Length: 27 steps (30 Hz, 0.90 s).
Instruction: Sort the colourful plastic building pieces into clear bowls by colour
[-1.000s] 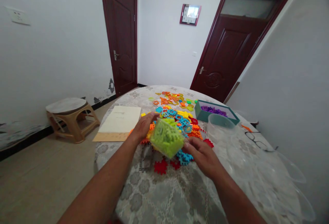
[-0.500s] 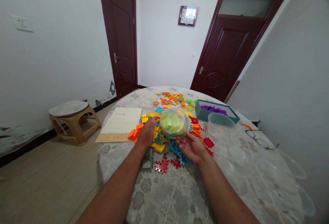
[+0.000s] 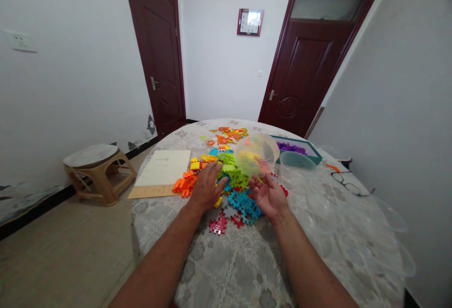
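Observation:
My right hand [image 3: 270, 197], palm up, grips the lower edge of a translucent plastic tub [image 3: 251, 156]. The tub is tipped on its side above a heap of interlocking plastic pieces. Lime-green pieces [image 3: 230, 170] lie on the heap beside the tub's left side. My left hand [image 3: 205, 186] is palm down with its fingers apart, at the left edge of the green pieces, holding nothing. Around it lie orange pieces [image 3: 184, 184] and yellow pieces [image 3: 195, 165]. Blue pieces [image 3: 245, 206] and red pieces [image 3: 218, 223] are nearer me, between my forearms.
A green box [image 3: 312, 149] with purple pieces stands at the right rear. Before it sits another clear tub [image 3: 298, 166], with glasses [image 3: 348, 183] and several clear lids [image 3: 356, 237] farther right. Paper [image 3: 164, 166] lies on the left; a stool [image 3: 100, 176] stands beyond the table.
The tub, earlier full of green pieces, has moved right and tipped; the green pieces now lie on the heap. My left hand has moved slightly right and turned palm down.

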Available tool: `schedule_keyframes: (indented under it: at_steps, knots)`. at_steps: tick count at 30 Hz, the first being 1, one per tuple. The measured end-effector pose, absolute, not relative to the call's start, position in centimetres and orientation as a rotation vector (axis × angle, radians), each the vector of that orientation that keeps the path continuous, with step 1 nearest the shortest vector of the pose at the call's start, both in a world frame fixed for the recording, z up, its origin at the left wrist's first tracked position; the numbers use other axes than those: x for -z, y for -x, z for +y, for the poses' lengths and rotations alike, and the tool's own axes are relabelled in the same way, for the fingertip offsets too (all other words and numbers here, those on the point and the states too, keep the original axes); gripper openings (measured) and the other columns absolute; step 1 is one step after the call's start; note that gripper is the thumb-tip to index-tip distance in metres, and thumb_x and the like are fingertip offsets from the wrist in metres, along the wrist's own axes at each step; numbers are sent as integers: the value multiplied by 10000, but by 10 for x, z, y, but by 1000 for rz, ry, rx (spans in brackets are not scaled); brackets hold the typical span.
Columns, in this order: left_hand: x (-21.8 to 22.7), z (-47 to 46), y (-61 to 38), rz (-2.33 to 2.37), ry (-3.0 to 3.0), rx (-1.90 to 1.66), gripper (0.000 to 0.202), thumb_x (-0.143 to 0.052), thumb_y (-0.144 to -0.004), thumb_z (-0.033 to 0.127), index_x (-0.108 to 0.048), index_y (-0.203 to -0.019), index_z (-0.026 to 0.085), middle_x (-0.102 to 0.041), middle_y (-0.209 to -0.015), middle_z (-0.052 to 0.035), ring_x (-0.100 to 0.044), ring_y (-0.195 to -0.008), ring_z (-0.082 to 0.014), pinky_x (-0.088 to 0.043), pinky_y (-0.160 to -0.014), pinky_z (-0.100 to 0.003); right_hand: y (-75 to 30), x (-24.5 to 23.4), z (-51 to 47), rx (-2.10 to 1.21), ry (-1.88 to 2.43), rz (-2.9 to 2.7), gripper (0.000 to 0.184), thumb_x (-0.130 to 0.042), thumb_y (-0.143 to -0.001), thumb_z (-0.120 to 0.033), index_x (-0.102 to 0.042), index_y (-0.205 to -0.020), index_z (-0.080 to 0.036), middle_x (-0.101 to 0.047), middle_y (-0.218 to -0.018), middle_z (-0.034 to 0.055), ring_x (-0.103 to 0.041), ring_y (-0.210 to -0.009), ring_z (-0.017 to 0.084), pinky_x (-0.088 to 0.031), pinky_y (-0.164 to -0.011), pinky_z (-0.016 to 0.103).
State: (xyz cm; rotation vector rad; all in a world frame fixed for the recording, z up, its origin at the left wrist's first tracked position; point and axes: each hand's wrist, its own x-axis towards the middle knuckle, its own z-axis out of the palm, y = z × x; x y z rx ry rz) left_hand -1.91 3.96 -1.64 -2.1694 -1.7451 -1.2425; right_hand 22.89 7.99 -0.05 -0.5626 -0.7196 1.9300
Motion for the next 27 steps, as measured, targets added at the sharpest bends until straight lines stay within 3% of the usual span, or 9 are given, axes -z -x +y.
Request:
schedule_keyframes:
  at_steps: [5, 10, 15, 21, 27]
  knots:
    - [5, 44, 5, -1667, 2203, 1103, 424, -498, -1044, 416, -615, -1380, 184, -592, -1474, -172, -512, -1425, -300, -385, -1241, -506, -238, -25, 68, -1734, 549, -668, 192, -654, -967, -427, -688, -935, -241, -782, -879, 37, -750, -804, 192, -582, -578, 261]
    - [-6, 52, -17, -1665, 2348, 807, 406, -496, -1040, 464, -699, -1271, 199, -685, -1314, -159, -584, -1301, -313, -419, -1167, -520, -271, -64, 44, -1509, 545, -779, 212, -686, -938, -467, -683, -954, -256, -785, -946, 43, -755, -860, 205, -592, -623, 278]
    - [0, 76, -29, -1836, 2331, 664, 421, -550, -1001, 502, -718, -1270, 225, -641, -1407, -180, -549, -1350, -374, -368, -1163, -590, -332, -92, 3, -1174, 668, -870, 252, -629, -958, -511, -694, -1041, -282, -770, -958, 59, -751, -855, 226, -571, -581, 284]
    - [4, 110, -33, -1908, 2304, 615, 515, -528, -992, 564, -701, -1297, 187, -582, -1479, -261, -590, -1296, -447, -397, -1079, -662, -412, -66, -43, -874, 845, -843, 219, -560, -995, -469, -726, -1023, -329, -755, -1096, 67, -735, -827, 245, -563, -527, 338]
    - [5, 106, -26, -1903, 2273, 577, 479, -526, -989, 558, -700, -1272, 212, -607, -1469, -217, -605, -1288, -388, -414, -1108, -578, -459, -45, -63, -667, 958, -734, 185, -662, -931, -456, -724, -990, -292, -719, -1034, 60, -727, -835, 241, -601, -522, 333]
